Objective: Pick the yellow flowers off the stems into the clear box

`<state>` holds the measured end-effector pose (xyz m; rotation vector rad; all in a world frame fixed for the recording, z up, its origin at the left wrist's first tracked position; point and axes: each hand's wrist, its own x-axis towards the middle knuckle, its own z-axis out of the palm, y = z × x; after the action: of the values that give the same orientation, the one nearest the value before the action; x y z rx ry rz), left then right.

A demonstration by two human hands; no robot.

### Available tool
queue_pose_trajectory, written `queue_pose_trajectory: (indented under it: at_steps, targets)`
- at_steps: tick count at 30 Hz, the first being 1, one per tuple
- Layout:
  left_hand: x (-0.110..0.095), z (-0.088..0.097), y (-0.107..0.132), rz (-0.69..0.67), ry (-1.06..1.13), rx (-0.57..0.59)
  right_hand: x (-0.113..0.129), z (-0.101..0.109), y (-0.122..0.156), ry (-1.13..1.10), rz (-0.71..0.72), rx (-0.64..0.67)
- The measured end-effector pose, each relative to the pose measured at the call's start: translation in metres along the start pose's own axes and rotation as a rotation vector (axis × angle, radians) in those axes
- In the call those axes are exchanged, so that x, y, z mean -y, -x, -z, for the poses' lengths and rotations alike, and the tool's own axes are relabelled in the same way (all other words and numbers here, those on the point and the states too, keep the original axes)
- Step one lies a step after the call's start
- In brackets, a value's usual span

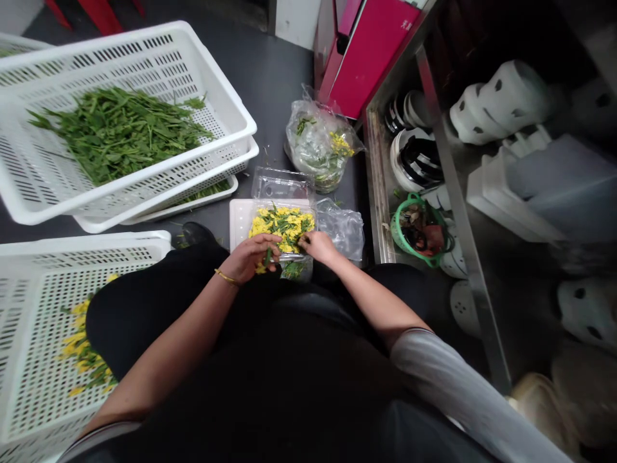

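Observation:
A clear plastic clamshell box (284,186) stands with its lid up, between my knees. Yellow flowers with green stems (282,225) fill its lower half. My left hand (253,258) is curled at the box's near left corner and holds a small flower sprig (265,260) with a green stem and yellow bloom. At the right side of the box, my right hand (318,245) has its fingertips pinched together down at the flowers; what they grip, if anything, is hidden. A pale perforated board or lid (238,222) lies under the box's left side.
White perforated baskets (231,106) with green leaves are stacked at upper left. Another basket (29,386) with yellow flowers stands at lower left. A plastic bag of greens (318,145) lies beyond the box. To the right, a metal shelf (463,212) holds a green basket (396,225) and white containers.

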<state>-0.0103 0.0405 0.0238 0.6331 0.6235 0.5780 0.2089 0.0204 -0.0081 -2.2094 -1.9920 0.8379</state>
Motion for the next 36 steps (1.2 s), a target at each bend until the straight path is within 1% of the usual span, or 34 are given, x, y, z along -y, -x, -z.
queue_pose_trajectory:
  at_steps: [1, 3, 6, 8, 10, 12, 14, 17, 21, 23, 24, 26, 28, 29, 32, 34, 36]
  targets:
    - [-0.001, 0.001, -0.002, -0.001, 0.024, -0.066, 0.004, -0.006, -0.008, 0.079, -0.010, 0.015]
    - [-0.001, 0.001, -0.005, 0.007, 0.035, -0.184, 0.013, -0.018, -0.018, 0.165, -0.035, 0.048]
    - [0.005, 0.001, -0.010, 0.030, -0.037, -0.286, 0.021, -0.028, -0.021, 0.208, -0.074, 0.046]
    - [0.009, 0.002, -0.012, 0.018, -0.114, -0.325, 0.020, -0.025, -0.017, 0.173, -0.094, 0.026]
    - [0.014, 0.003, -0.014, -0.002, -0.204, -0.358, 0.018, -0.016, -0.011, 0.094, -0.095, -0.015]
    - [0.019, 0.004, -0.016, -0.020, -0.281, -0.387, 0.016, -0.004, -0.004, -0.007, -0.060, -0.061]
    - [0.022, 0.005, -0.018, -0.031, -0.324, -0.404, 0.018, 0.006, 0.003, -0.107, 0.003, -0.078]
    - [0.027, 0.006, -0.021, -0.049, -0.337, -0.413, 0.028, 0.012, 0.013, -0.158, 0.101, -0.080]
    - [0.030, 0.005, -0.025, -0.072, -0.341, -0.420, 0.041, 0.010, 0.023, -0.017, 0.314, -0.094]
    - [0.028, 0.004, -0.026, -0.081, -0.306, -0.392, 0.042, 0.012, 0.026, -0.066, 0.397, -0.079]
    - [0.026, 0.003, -0.025, -0.085, -0.265, -0.365, 0.040, 0.014, 0.027, -0.152, 0.405, -0.076]
    - [0.022, 0.001, -0.022, -0.092, -0.163, -0.305, 0.034, 0.020, 0.031, -0.377, 0.354, -0.075]
    - [0.018, -0.001, -0.019, -0.092, -0.093, -0.268, 0.028, 0.025, 0.034, -0.564, 0.276, -0.035]
    - [0.017, -0.002, -0.017, -0.091, -0.082, -0.261, 0.026, 0.027, 0.036, -0.618, 0.257, 0.004]
    - [0.016, -0.003, -0.015, -0.095, -0.098, -0.254, 0.025, 0.025, 0.042, -0.675, 0.291, 0.111]
    - [0.018, -0.005, -0.013, -0.108, -0.119, -0.243, 0.028, 0.019, 0.044, -0.671, 0.313, 0.113]
    - [0.020, -0.007, -0.012, -0.153, -0.108, -0.251, 0.033, 0.012, 0.044, -0.709, 0.266, 0.070]
